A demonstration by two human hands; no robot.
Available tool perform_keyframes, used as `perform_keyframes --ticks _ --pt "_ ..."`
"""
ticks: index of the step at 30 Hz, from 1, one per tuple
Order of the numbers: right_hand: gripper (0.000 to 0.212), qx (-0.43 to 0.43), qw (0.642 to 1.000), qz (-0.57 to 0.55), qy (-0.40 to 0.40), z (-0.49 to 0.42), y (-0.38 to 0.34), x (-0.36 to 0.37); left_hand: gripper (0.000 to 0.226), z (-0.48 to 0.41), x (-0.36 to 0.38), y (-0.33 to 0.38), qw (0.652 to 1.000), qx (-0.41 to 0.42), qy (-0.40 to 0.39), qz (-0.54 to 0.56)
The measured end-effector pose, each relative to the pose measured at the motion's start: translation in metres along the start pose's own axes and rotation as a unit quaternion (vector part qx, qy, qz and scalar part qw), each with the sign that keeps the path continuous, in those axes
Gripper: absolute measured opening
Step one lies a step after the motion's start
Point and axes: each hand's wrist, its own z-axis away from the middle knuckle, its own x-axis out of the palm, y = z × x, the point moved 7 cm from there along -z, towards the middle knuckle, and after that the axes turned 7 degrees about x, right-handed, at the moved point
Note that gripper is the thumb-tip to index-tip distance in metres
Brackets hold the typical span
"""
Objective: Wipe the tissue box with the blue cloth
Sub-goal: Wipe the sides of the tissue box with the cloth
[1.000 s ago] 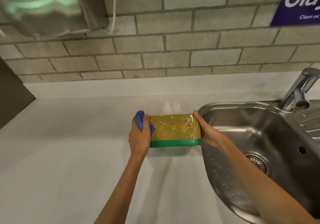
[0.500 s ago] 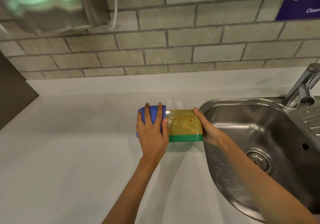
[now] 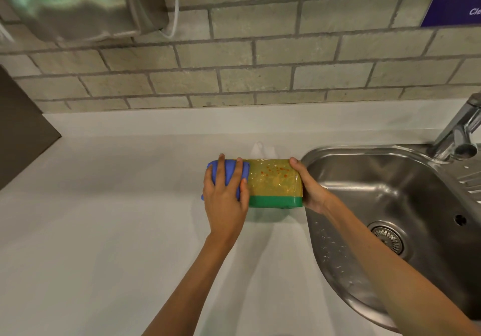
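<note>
Wiping underway: left hand presses crumpled blue cloth on yellow-green plastic-wrapped tissue box; right hand grips box end. Next: sweep toward red specks.

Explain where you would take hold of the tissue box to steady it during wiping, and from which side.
Grip the short right end of the tissue box, coming from the sink side. The box lies lengthwise, and the blue cloth covers its left end.

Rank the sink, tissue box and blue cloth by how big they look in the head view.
1. sink, by far the largest.
2. tissue box.
3. blue cloth, smallest, though the left hand hides part of it.
</note>
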Motion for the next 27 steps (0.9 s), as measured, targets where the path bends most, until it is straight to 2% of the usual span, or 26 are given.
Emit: perform_keyframes --ticks 2,5,8,11,13,18,20,22,27 --pt "0.089 0.003 1.000 -0.008 0.000 -0.001 0.001 0.000 0.038 -0.009 0.005 0.013 1.000 0.009 -0.007 -0.011" --pt "0.081 -0.003 1.000 -0.013 -0.007 -0.003 0.003 0.000 0.039 -0.007 0.017 0.035 0.996 0.073 -0.029 -0.031" --pt "0.087 -0.010 1.000 -0.013 0.001 -0.005 0.003 -0.002 0.043 0.016 0.022 0.042 0.985 0.155 -0.054 -0.055" --pt "0.091 -0.010 1.000 -0.010 0.000 -0.006 0.004 -0.002 0.049 0.033 0.018 0.030 0.977 0.195 -0.060 -0.070" --pt "0.087 -0.015 1.000 -0.014 -0.005 -0.005 0.004 -0.002 0.049 0.034 0.011 0.020 0.979 0.190 -0.043 -0.061" --pt "0.080 -0.021 1.000 0.005 0.009 -0.002 0.002 -0.002 0.038 0.000 0.004 0.000 0.999 0.041 -0.005 -0.001" --pt "0.075 -0.023 1.000 0.006 0.004 -0.003 0.001 0.000 0.038 -0.009 0.010 0.015 0.999 0.028 -0.016 -0.001" --pt "0.069 -0.028 1.000 0.012 0.000 -0.002 -0.001 0.000 0.040 -0.013 0.018 0.035 0.998 0.048 -0.027 -0.011" --pt "0.069 -0.026 0.999 0.024 0.006 -0.003 0.002 -0.007 0.045 0.019 0.027 0.051 0.980 0.180 -0.062 -0.051"
